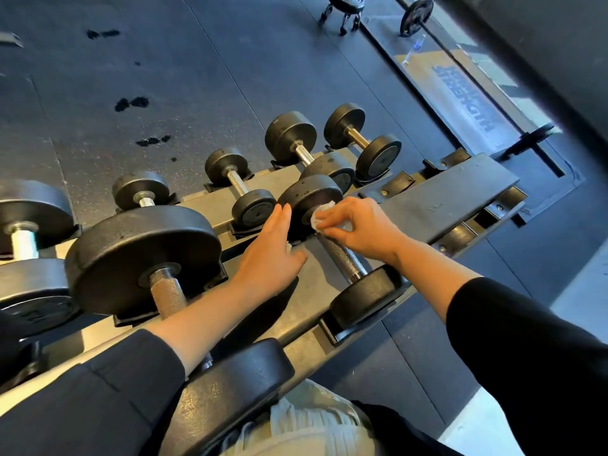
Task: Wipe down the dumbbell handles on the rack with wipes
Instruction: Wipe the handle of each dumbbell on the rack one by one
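A metal dumbbell rack [306, 291] stands on dark speckled rubber floor [148, 77] marked with black scuffs; a lifting platform [473, 103] lies beyond. The right hand [358, 225] pinches a crumpled white wipe [320, 215] on the far end of a knurled dumbbell handle [342, 255]. The left hand [269, 255], fingers straight, rests against that dumbbell's far head [309, 195].

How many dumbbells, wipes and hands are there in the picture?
dumbbells: 7
wipe: 1
hands: 2, the left hand and the right hand
Total: 10
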Motion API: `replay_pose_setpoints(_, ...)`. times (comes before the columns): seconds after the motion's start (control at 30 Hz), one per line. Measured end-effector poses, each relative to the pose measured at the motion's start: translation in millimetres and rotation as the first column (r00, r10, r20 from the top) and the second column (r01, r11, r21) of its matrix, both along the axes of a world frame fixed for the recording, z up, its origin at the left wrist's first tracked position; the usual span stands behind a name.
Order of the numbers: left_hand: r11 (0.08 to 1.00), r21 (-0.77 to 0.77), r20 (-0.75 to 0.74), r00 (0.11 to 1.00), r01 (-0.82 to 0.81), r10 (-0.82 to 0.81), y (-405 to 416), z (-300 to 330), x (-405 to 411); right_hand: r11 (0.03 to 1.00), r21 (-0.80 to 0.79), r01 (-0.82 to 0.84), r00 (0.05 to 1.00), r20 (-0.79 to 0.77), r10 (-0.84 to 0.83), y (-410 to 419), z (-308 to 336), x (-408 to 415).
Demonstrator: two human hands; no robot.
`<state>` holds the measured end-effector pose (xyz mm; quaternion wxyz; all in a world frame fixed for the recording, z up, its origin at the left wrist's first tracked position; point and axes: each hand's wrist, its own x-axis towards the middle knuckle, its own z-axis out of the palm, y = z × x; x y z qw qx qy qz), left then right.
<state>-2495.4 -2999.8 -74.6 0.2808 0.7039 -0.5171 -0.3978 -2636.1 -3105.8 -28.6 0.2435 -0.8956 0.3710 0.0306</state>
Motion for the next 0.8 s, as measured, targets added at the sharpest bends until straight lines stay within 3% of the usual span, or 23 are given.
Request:
replay_pose_setpoints(0.13,1.0,-0.007,0.01,1.0,-0.009,0.01,1,-2,-4,0.99,0.1,0.094,0.995,-0.04,-0.091,1,6,-14)
replay_pose_setpoints(0.33,1.0,0.004,0.006,1.0,-0.012,0.012,-2,-3,-8,0.885,0.429,0.182,0.979,0.001,-0.202,8,17,-49)
replay_pose_setpoints(0.5,1.0,0.002,0.085,0.996,0.021,-0.021,-2,7,-8,0.9,0.415,0.129,0.991,-0.028,-0.129,0,20,-43)
replay_pose_setpoints(0.67,0.994,0.029,0.228,0.968,0.103,-0.107,-10,27,-7,0.974,0.147,0.171,0.962,0.191,-0.198,-22,3,-31)
replay_pose_setpoints(0.8,0.994,0.098,0.302,0.95,0.048,-0.076,-16,40,-18,0.975,0.179,0.13,0.961,0.221,-0.169,-31,-22,-25)
